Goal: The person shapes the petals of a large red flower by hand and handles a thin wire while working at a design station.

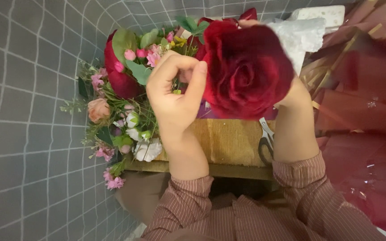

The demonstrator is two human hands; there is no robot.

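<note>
We see a big dark red rose (246, 71) held up close under the camera, above the far edge of the brown worktop (231, 140). The right hand (293, 91) is mostly hidden behind the bloom; we cannot tell how its fingers lie, though it seems to carry the flower from beneath. The left hand (175, 91) is at the rose's left edge, its fingers curled in with the tips pinched together on something too small to make out, just beside the petals.

We judge the rose light and soft, the petals easily crushed or bent, so the place to grip is under the head or on the stem, not on the bloom.

No box or vase shows. A loose heap of flowers (121, 89), pink, peach and white with greenery, lies at the worktop's left edge, overhanging the grey tiled floor (27, 89). Scissors (266, 140) rest on the worktop by the right wrist. Red wrapping sheets (367, 102) are piled at the right.
</note>
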